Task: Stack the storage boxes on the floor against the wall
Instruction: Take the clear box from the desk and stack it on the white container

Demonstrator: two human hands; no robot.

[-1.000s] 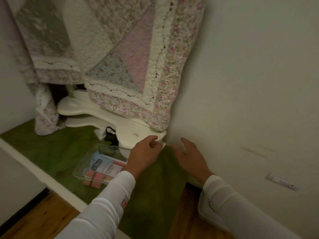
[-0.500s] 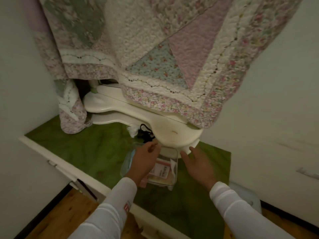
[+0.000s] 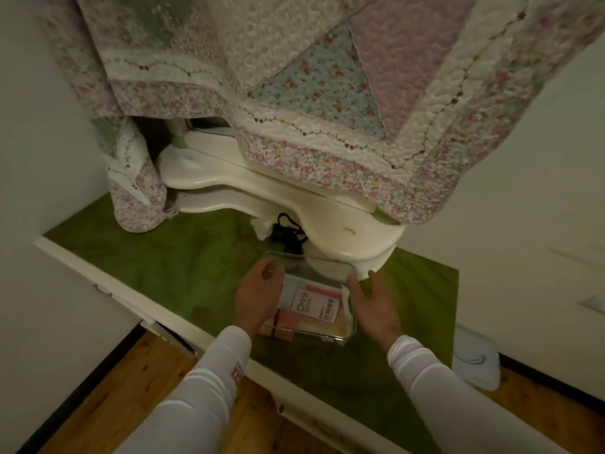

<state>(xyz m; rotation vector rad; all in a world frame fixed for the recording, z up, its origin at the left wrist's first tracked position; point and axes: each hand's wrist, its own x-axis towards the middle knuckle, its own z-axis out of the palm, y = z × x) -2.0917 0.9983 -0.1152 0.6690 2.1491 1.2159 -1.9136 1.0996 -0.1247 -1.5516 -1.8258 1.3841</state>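
Note:
A clear plastic storage box with pink and orange drink packets inside sits on a green mat, right in front of a cream furniture base. My left hand is at the box's left side, fingers curled over its rim. Against the box's right wall lies my right hand, its fingers fairly straight, thumb toward the cream base. The box's far end lies partly under that base.
A floral patchwork quilt hangs over the furniture. A black corded item and white tissue lie behind the box. The mat covers a raised white ledge above the wooden floor. A white object sits by the right wall.
The view has come closer and lower over the box. Both hands have moved from near the cream base down to the box's two sides.

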